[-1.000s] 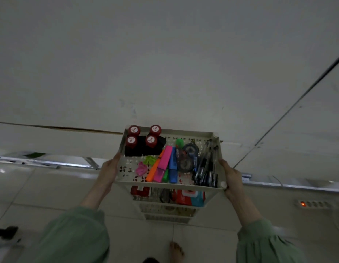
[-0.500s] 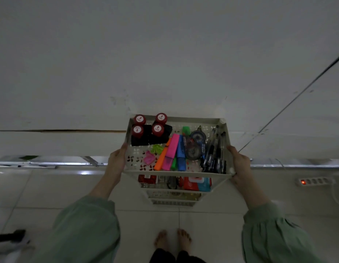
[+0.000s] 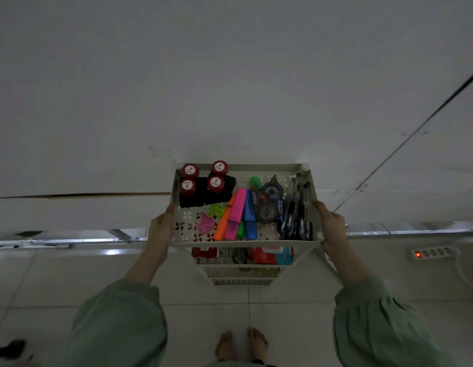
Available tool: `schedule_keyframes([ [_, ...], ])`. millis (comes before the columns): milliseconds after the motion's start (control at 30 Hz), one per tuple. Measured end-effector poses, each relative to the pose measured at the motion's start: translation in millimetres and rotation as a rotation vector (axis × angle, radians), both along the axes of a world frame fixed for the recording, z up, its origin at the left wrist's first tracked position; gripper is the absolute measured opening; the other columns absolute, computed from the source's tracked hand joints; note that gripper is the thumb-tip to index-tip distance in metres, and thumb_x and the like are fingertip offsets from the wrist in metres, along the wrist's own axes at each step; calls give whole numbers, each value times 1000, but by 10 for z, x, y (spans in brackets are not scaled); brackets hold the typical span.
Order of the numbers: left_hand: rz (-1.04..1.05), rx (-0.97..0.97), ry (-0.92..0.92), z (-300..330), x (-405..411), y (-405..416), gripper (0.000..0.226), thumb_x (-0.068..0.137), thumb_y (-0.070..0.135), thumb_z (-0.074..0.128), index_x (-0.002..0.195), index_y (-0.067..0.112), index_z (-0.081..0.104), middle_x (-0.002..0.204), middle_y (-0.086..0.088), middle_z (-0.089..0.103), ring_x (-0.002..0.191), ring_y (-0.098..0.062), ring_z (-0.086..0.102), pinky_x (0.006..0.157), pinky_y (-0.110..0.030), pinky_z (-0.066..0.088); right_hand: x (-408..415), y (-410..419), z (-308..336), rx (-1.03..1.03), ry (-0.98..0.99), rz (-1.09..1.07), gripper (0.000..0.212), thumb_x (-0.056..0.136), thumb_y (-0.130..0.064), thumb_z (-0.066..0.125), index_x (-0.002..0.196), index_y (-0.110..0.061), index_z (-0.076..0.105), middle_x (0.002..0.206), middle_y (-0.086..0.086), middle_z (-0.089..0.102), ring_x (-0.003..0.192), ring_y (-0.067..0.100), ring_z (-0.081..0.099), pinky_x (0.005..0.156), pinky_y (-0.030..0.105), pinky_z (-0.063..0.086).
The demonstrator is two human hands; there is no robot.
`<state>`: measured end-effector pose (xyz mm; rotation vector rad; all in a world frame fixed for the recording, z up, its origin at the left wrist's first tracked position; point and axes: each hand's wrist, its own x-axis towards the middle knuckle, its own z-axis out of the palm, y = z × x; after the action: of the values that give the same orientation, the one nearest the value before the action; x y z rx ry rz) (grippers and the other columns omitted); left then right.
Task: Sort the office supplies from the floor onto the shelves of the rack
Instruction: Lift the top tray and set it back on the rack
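Two bare feet point(image 3: 242, 344) stand on the pale tiled floor point(image 3: 291, 324) at the bottom of the view. Above them, two arms in loose green sleeves point(image 3: 118, 327) reach forward to a cream plastic rack point(image 3: 246, 243) with perforated shelves.

The left hand point(image 3: 161, 225) grips the left edge of the top shelf, and the right hand point(image 3: 332, 225) grips the right edge, fingers wrapped around the rim on each side.

Under the top shelf, the next tier holds a red box point(image 3: 204, 252) on the left and a red and blue packet point(image 3: 273, 255) on the right; what lies between them is too dark to tell. Two more tiers show below that.

On the top shelf, nearest the person, lie a pink clip point(image 3: 205, 223) and a green clip point(image 3: 215, 210). Beside them sits a row of highlighters point(image 3: 238, 214) in orange, pink, green and blue, side by side. To their right is a correction tape dispenser point(image 3: 268, 203), then a bundle of black pens point(image 3: 296, 207) along the right wall. At the far left corner stand four stamps point(image 3: 203, 181) with red round tops on black bases.

Beyond the rack, a metal rail point(image 3: 57, 237) runs along the base of the white wall point(image 3: 230, 75). A white power strip point(image 3: 431, 252) with a lit red switch lies on the floor to the right.
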<state>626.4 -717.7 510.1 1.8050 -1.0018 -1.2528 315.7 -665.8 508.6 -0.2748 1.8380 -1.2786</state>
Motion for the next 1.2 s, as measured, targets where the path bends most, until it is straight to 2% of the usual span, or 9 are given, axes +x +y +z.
schedule_keyframes([
  [133,14,1,30,-43,-44,0,44,96,43,41,67,12,53,67,-6,56,61,-16,52,56,-23,40,-36,-37,-53,-11,-3,2,35,87,-23,62,57,-8,53,32,-6,50,25,2,44,34,11,36],
  [300,-18,32,-6,-75,-77,-128,47,93,52,41,74,11,55,71,-8,58,67,-21,54,60,-26,42,-72,-92,-74,-3,29,32,32,87,-25,61,60,-9,57,50,3,56,29,3,49,38,14,43],
  [433,-51,40,-20,-103,-97,-169,51,93,53,39,79,8,59,74,-10,61,69,-22,57,61,-24,44,-114,-110,-99,2,26,42,33,87,-27,61,61,-7,57,61,11,57,51,21,52,56,27,45],
  [500,-47,33,-22,-99,-101,-160,52,93,52,38,78,8,60,74,-8,61,69,-21,57,61,-24,44,-116,-115,-117,13,41,56,34,86,-29,62,61,-7,56,69,17,56,58,23,50,62,32,44],
  [667,-14,26,-12,-102,-104,-151,45,96,48,38,69,17,56,71,-4,60,67,-17,56,60,-24,43,-106,-132,-128,8,42,74,32,88,-27,61,62,-9,60,58,6,60,51,17,54,57,25,46],
  [867,2,37,23,-119,-107,-96,42,95,47,40,68,17,54,70,-4,59,65,-16,56,60,-24,44,-110,-71,-140,38,72,101,43,88,-29,60,87,14,63,75,16,55,71,24,49,69,33,41],
  [1033,-44,73,-18,-130,-49,-93,51,92,54,40,73,9,55,73,-11,59,71,-22,57,64,-27,41,-97,-25,-126,41,105,121,33,89,-28,60,67,-4,62,77,16,55,59,20,48,57,26,40],
  [1133,-78,66,-51,-105,-53,-96,52,92,56,37,72,12,56,70,-8,58,70,-21,55,62,-26,41,-94,-16,-96,38,150,133,34,90,-27,59,84,5,67,69,11,56,47,13,50,44,16,40],
  [1200,-98,59,-66,-82,-66,-90,52,92,57,35,70,14,55,70,-4,58,71,-20,54,66,-28,42,-92,-10,-84,35,197,143,33,91,-26,58,87,6,67,73,12,57,49,14,47,39,15,38],
])
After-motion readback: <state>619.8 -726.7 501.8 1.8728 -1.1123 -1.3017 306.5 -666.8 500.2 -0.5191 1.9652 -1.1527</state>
